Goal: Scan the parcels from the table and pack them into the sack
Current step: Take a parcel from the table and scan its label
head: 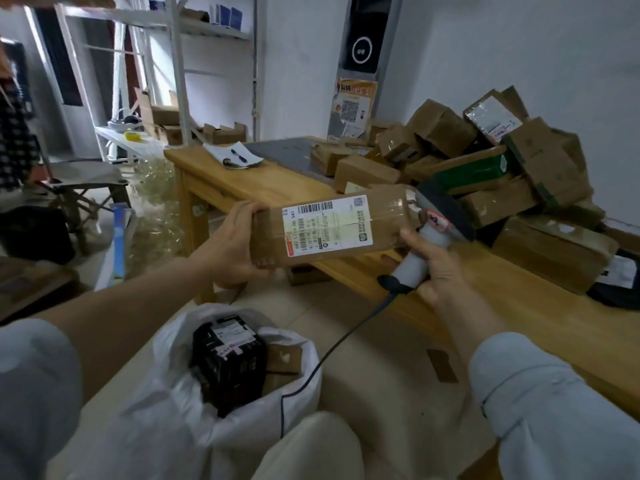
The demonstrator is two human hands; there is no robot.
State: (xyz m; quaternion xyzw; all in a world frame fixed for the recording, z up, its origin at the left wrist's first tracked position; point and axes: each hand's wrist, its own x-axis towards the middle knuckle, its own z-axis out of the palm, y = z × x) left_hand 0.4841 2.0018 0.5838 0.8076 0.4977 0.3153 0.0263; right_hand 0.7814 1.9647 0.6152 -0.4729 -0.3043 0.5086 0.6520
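Heaped on the wooden table (221, 181) at right: a pile of parcels (485, 161). Down on the floor, mouth open: the sack (166, 393), with a black box (225, 362) already inside. Up front, gripping one brown parcel (381, 216) by its left end with the left hand (232, 244), long axis left to right, label (327, 225) facing up. Clutching the scanner (429, 233) by the handle in the right hand (433, 271), head hard against the parcel's right end. Scanning now, by the look of it; sack directly below the left hand for the drop.
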